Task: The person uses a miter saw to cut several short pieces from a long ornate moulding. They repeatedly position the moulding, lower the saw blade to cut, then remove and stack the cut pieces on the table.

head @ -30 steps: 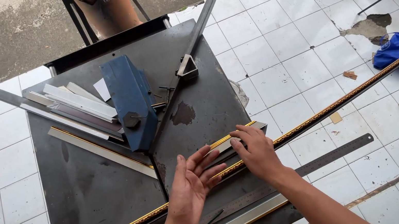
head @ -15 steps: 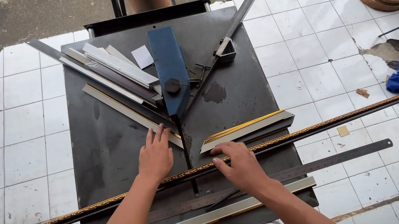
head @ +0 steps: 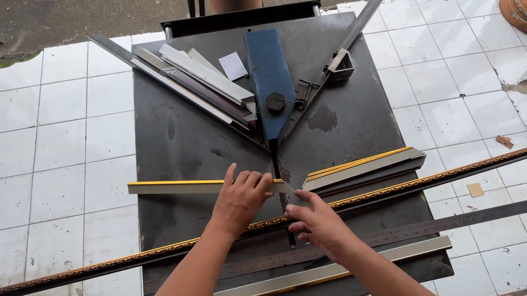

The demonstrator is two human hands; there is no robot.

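Your left hand [head: 240, 199] lies flat, fingers spread, on the gold-edged moulding strip [head: 180, 188] upon the dark table [head: 167, 148]. Your right hand [head: 319, 224] pinches the second strip [head: 362, 168] near the centre slot.

Mouldings [head: 349, 171], ruler [head: 426, 227] on table [head: 174, 147]

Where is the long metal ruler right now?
In the head view, the ruler lies flat across the dark table, near its front edge, just past the right hand and under the long ornate strip.
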